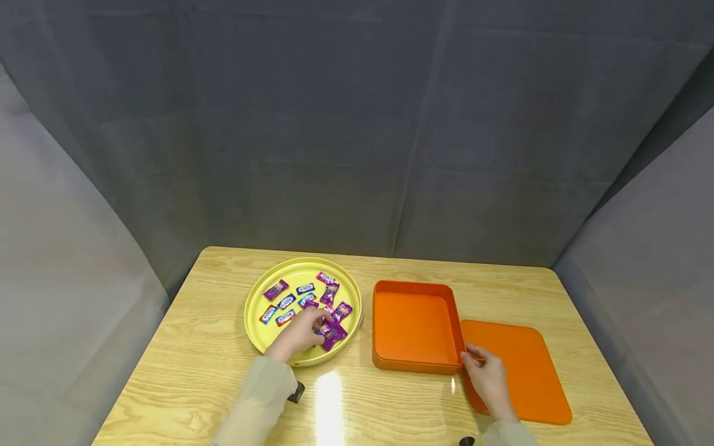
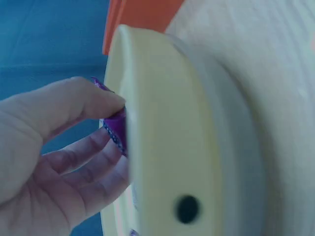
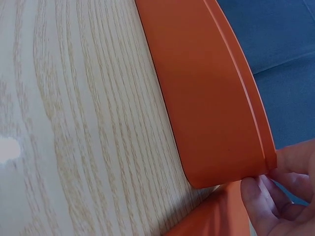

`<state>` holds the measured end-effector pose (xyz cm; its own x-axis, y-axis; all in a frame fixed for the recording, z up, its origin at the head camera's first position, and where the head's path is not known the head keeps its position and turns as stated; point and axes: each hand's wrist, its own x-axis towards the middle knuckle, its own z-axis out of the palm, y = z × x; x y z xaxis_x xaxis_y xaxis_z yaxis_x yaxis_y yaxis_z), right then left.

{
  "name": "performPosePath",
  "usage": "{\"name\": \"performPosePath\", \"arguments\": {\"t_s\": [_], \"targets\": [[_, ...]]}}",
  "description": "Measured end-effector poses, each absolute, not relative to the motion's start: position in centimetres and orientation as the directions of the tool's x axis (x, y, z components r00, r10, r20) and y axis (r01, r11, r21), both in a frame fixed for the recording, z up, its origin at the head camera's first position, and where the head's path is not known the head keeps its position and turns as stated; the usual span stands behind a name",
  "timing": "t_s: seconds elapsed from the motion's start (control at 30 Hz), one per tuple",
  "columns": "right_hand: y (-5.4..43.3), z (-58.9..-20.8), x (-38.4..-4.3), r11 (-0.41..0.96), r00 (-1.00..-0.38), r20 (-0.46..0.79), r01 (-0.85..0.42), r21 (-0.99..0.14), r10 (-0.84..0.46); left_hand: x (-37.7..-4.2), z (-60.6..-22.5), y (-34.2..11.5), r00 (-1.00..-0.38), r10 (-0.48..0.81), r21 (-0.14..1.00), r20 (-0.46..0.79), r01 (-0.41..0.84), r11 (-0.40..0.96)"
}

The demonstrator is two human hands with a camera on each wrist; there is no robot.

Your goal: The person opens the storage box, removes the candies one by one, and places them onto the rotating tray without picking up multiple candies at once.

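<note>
My left hand [image 1: 301,333] reaches over the front right part of a round yellow tray [image 1: 253,337]. Its thumb and fingers pinch a purple-wrapped candy [image 2: 116,129], seen in the left wrist view behind the tray's rim. More purple candies [image 1: 342,311] lie around the fingertips, some partly hidden by the hand. Small red, white and blue wrapped candies [image 1: 268,314] are spread over the tray's left side. At the front right corner of a lidless orange box [image 1: 413,322], my right hand [image 1: 488,379] grips the wall near the rim. No contents show inside the box.
A flat orange lid [image 1: 527,371] lies on the wooden table [image 1: 184,359] to the right of the box, partly under my right hand. Grey cloth [image 1: 346,136] hangs behind the table, with paler cloth at both sides.
</note>
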<state>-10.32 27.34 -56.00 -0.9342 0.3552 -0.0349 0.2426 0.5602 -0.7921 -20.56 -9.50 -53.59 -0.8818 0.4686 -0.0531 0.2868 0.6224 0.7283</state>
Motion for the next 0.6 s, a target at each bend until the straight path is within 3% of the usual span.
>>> {"name": "performPosePath", "arguments": {"t_s": [0.3,0.6], "targets": [[27.4,-56.1,-10.3,0.564,-0.934,-0.036,0.245,-0.789,0.355,-20.1,-55.5,-10.5,-0.888,0.439,0.703,-0.135,0.226,0.675],[27.3,-56.0,-10.3,0.564,-0.932,-0.043,0.254,-0.786,0.359,-19.6,-55.8,-10.7,-0.912,0.403,0.593,-0.074,0.284,0.753]]}}
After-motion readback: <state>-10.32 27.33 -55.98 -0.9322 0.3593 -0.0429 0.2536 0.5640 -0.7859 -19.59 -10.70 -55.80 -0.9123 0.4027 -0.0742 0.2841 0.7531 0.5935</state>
